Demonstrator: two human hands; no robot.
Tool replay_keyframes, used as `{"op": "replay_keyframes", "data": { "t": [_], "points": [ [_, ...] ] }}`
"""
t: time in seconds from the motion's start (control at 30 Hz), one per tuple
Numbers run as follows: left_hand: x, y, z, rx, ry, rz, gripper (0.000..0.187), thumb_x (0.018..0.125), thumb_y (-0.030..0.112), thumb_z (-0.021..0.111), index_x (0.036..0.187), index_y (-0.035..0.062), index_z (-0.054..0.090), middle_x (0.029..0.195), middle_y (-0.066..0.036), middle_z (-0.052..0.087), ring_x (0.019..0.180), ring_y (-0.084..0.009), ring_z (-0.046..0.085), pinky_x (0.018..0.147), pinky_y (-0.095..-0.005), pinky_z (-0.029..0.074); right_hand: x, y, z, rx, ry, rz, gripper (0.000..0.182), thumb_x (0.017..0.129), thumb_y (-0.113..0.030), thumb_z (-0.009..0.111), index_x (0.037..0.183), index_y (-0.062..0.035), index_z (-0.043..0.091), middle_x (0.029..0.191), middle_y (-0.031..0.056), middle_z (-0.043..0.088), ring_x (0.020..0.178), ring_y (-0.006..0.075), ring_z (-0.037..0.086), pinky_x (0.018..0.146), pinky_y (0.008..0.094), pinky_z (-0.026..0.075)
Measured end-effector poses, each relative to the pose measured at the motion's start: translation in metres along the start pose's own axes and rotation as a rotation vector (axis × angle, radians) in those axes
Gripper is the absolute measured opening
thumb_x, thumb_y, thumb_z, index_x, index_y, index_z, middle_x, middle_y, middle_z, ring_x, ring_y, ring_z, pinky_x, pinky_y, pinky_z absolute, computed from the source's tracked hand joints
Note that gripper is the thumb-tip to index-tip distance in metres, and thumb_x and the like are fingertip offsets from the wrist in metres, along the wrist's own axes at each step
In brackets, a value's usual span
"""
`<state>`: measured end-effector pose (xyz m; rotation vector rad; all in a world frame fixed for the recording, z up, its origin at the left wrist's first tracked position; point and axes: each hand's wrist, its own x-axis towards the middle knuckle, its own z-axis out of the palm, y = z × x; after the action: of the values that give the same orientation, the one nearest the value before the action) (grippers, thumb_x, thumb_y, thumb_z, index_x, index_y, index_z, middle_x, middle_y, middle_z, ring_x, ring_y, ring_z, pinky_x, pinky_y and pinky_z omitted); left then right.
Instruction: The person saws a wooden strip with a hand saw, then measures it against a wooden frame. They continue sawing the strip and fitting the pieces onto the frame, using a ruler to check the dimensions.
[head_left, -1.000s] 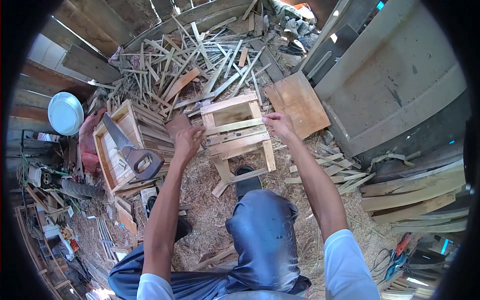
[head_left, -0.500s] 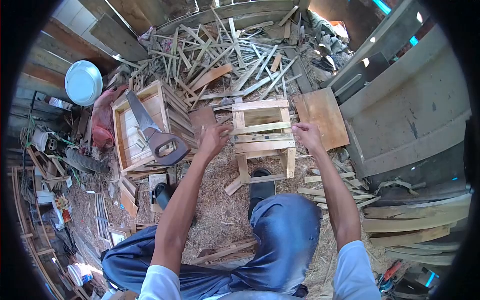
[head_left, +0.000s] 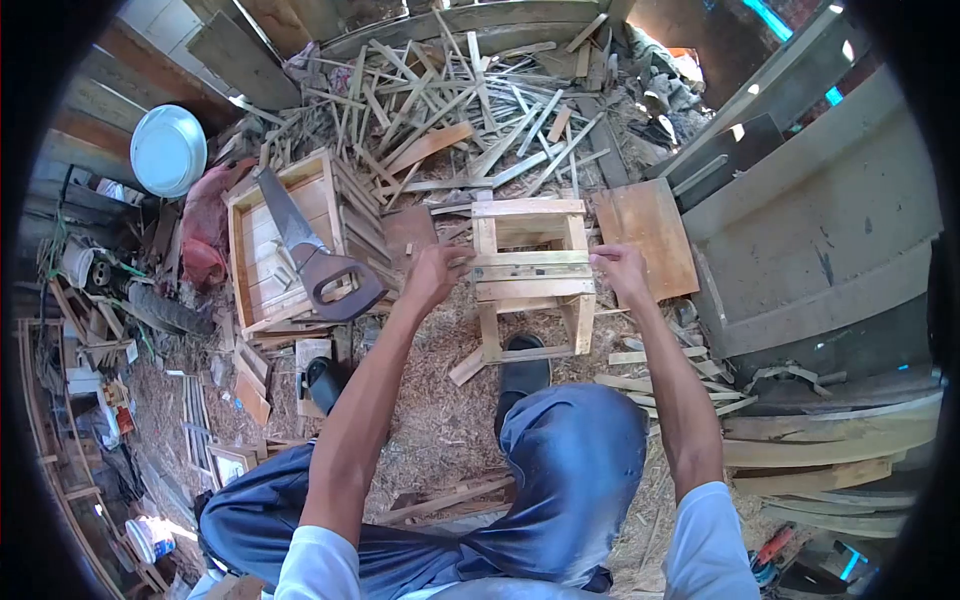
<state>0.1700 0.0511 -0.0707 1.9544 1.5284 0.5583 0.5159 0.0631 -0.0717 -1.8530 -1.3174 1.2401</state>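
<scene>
A small wooden stool frame [head_left: 533, 290] stands upright in front of me, with gaps between the slats across its top. A pale thin wooden slat [head_left: 530, 258] lies across it, next to a darker, marked middle strip. At the slat's left end, my left hand [head_left: 437, 273] is closed in a pinch. My right hand [head_left: 621, 270] pinches the right end. A handsaw [head_left: 340, 284] with a brown handle rests on a wooden crate [head_left: 236, 262] left of my left hand.
Scrap sticks [head_left: 440, 120] are heaped behind the stool. A plywood piece [head_left: 648, 235] lies to its right, near a leaning panel [head_left: 830, 220]. Wood strips [head_left: 670, 385] lie at lower right. A pale basin [head_left: 168, 150] is at upper left. Shavings cover the floor.
Both hands have brought the pale slat slightly toward me, narrowing its gap to the middle strip. The whole view has shifted a little.
</scene>
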Motion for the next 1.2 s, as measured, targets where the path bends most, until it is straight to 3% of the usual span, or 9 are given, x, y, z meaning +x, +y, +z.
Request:
{"op": "replay_keyframes", "data": {
  "t": [0.23,0.47,0.53,0.6,0.77,1.2],
  "points": [
    [0.000,0.008,-0.007,0.001,-0.022,-0.021,0.029,0.075,0.015,0.073,0.104,0.0120,0.072,0.108,-0.011,0.068,0.098,-0.0351,0.063,0.085,-0.0432,0.049,0.002,0.013,-0.002,0.163,-0.091,-0.046,0.026,0.080,0.001,0.068,0.105,0.0014,0.070,0.089,0.0080,0.071,0.074,0.0126,0.066,0.065,0.0249,0.055],
    [-0.003,0.003,-0.001,0.070,0.043,0.015,0.037,0.073,0.016,0.077,0.108,0.0119,0.069,0.109,-0.012,0.068,0.103,-0.0328,0.062,0.091,-0.0443,0.046,0.009,0.027,0.006,0.219,-0.088,-0.063,0.022,0.081,0.003,0.066,0.103,0.0036,0.069,0.090,0.0089,0.071,0.078,0.0124,0.066,0.070,0.0252,0.054],
    [-0.005,0.006,-0.002,0.087,0.063,0.012,0.035,0.074,0.017,0.076,0.107,0.0101,0.069,0.109,-0.012,0.068,0.104,-0.0326,0.061,0.091,-0.0433,0.045,0.006,0.024,0.003,0.148,-0.102,-0.078,0.025,0.085,0.002,0.064,0.109,0.0050,0.066,0.097,0.0108,0.070,0.084,0.0144,0.066,0.076,0.0275,0.056],
    [-0.006,0.007,-0.002,-0.078,0.028,-0.094,0.032,0.076,0.017,0.075,0.107,0.0091,0.069,0.109,-0.013,0.067,0.105,-0.0329,0.060,0.092,-0.0425,0.045,0.008,0.023,0.003,0.189,-0.117,-0.050,0.025,0.085,0.000,0.065,0.109,0.0049,0.066,0.095,0.0104,0.070,0.083,0.0142,0.067,0.075,0.0271,0.056],
    [-0.008,0.003,0.002,-0.038,0.067,-0.048,0.031,0.077,0.020,0.074,0.106,0.0092,0.069,0.108,-0.013,0.067,0.104,-0.0336,0.060,0.092,-0.0423,0.045,0.000,0.018,0.007,0.019,-0.007,-0.119,0.027,0.076,-0.004,0.074,0.102,0.0010,0.071,0.088,0.0109,0.073,0.078,0.0146,0.068,0.074,0.0274,0.054],
    [-0.012,0.002,0.006,-0.032,0.101,-0.044,0.028,0.076,0.024,0.073,0.102,0.0135,0.070,0.105,-0.011,0.068,0.104,-0.0330,0.058,0.096,-0.0441,0.040,-0.003,0.011,0.007,-0.055,0.036,-0.118,0.026,0.074,-0.001,0.072,0.100,-0.0008,0.073,0.089,0.0118,0.073,0.080,0.0162,0.070,0.075,0.0280,0.055]
  ]
}}
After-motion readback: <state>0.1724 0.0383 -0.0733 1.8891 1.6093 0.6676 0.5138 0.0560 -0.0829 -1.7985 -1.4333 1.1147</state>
